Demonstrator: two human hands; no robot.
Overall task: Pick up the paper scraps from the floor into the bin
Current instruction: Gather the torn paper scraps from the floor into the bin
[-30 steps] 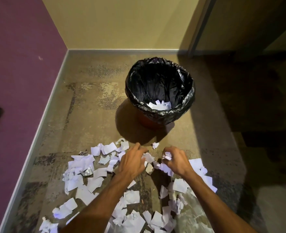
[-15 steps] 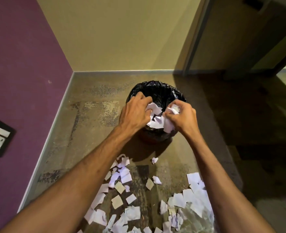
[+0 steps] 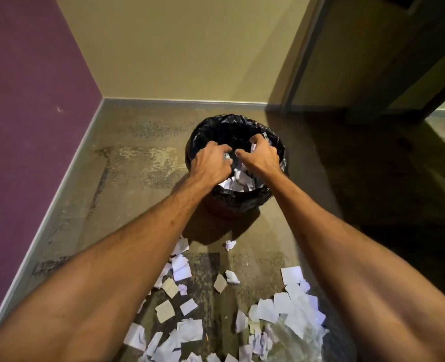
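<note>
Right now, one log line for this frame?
step: drop into bin | left hand: over bin, grip unclear | right hand: over bin, fingers spread | floor: many scraps on it

A round bin (image 3: pixel 242 202) lined with a glossy black bag (image 3: pixel 216 131) stands upright on the floor (image 3: pixel 137 205), at the far end of the scene from me. White paper scraps (image 3: pixel 238 182) lie heaped inside, against its near wall. More scraps, torn, flat or crumpled, mostly white with a few tan, lie scattered on the floor near me, thickest at the near right. One crumpled ball (image 3: pixel 230 244) lies alone just on the near side of the bin. A small crumpled bit shows at the fingertips of my left hand (image 3: pixel 211 165), over the bin's mouth.
</note>
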